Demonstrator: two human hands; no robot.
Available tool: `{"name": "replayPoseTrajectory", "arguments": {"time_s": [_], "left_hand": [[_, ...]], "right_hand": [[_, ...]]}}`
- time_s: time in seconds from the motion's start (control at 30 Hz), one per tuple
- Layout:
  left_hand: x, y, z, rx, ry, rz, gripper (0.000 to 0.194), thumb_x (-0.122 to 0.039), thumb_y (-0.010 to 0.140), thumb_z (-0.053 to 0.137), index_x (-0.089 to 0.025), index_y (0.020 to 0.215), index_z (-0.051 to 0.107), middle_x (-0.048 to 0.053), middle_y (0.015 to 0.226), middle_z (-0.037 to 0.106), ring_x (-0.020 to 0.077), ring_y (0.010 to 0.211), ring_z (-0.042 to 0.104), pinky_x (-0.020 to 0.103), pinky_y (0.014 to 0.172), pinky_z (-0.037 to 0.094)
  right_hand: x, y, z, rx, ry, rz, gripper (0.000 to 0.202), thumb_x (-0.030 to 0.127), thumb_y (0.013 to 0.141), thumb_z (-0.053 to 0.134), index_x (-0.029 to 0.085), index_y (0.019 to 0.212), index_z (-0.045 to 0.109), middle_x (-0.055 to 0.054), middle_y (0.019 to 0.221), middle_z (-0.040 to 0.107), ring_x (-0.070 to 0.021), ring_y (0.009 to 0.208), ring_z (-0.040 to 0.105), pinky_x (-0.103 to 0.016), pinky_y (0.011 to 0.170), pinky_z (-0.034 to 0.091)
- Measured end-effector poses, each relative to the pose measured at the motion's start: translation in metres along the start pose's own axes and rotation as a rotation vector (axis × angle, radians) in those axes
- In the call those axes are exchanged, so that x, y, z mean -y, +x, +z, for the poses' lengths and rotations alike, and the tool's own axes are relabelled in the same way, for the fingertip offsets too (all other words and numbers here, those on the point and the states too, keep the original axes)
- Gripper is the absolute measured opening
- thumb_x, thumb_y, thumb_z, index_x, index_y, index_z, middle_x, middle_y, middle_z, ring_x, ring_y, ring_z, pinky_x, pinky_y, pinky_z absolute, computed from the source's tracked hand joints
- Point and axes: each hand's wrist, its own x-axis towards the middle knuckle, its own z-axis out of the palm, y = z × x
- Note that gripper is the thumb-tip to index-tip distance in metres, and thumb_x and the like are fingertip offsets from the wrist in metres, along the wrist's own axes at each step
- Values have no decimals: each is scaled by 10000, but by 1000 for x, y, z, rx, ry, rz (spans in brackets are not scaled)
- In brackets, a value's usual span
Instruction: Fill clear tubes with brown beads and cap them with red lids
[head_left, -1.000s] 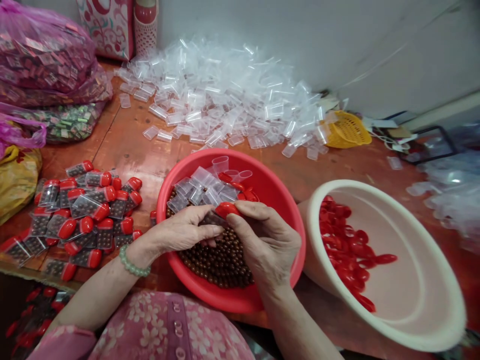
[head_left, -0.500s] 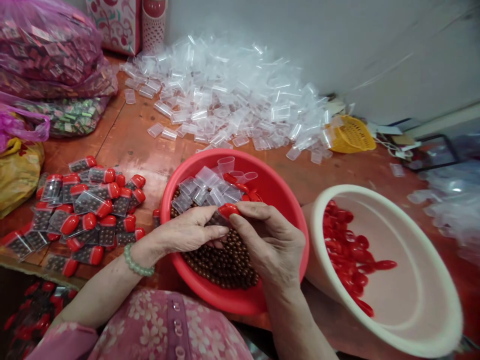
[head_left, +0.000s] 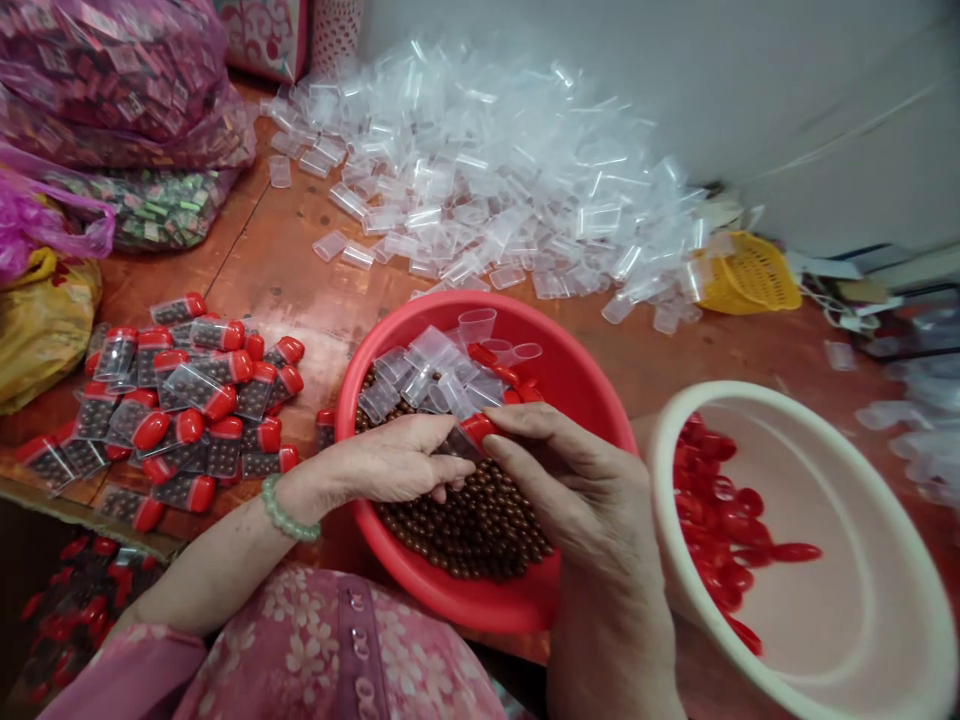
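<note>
Over the red basin (head_left: 600, 385), my left hand (head_left: 394, 462) grips a small clear plastic case (head_left: 454, 447) between thumb and fingers. My right hand (head_left: 589, 490) pinches the red cap (head_left: 477, 430) at the case's end between thumb and forefinger. The cap appears to sit on the case; how far it is pushed on I cannot tell. Below both hands lie many brown round beads (head_left: 465, 530) in the basin. Behind the hands, empty clear cases (head_left: 424, 370) and a few red caps (head_left: 529, 390) rest on the beads.
Filled, red-capped cases (head_left: 187, 400) are heaped on the wooden table (head_left: 240, 265) at left. A cream tub (head_left: 847, 560) with red caps stands right. Clear empty cases (head_left: 487, 200) pile against the wall. Pink bags (head_left: 120, 90) and a yellow basket (head_left: 750, 275) stand farther back.
The view has shifted, so most things sit farther right in the picture. Both hands keep their hold on the case and cap; my right hand has turned and looks larger, closer to the camera.
</note>
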Motion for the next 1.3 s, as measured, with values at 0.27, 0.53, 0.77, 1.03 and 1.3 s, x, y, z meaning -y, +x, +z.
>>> {"name": "replayPoseTrajectory", "arguments": {"time_s": [0.27,0.53,0.77,1.03,1.3], "left_hand": [[1,-2,1,-132,273,60,70,-245,865,487,-175,862,482,23,808,584,125,668,552,262,617,451],[1,1,1,-51,27,-22,53,-209,877,463,-156,885,468,-19,771,539,73,562,548,219,551,465],[3,0,1,-71,-170,84,45,-128,831,550,-153,802,526,-24,716,562,96,649,528,239,659,455],[8,6,4,-1,-579,0,159,-68,852,559,-121,704,586,-29,627,584,89,648,566,258,791,473],[10,4,26,-312,-707,-127,585,-549,955,341,-120,712,657,40,640,557,153,634,538,350,788,480]], "right_hand": [[-5,-1,3,-9,46,80,167,175,834,678,267,969,709,1,884,715,-137,787,672,-259,710,552],[-3,-4,13,-72,-249,-200,198,114,832,645,245,975,687,-29,905,720,-168,825,688,-302,750,568],[-1,-5,17,8,-483,-372,537,423,790,721,199,1246,547,-144,1073,667,-277,978,652,-437,806,572],[-10,-10,28,-21,-739,-462,701,390,840,591,143,1447,344,-203,1116,611,-352,975,604,-506,784,535],[-9,-12,24,-48,-699,-553,761,365,789,672,187,1466,373,-183,1029,657,-366,872,636,-488,712,520]]}}
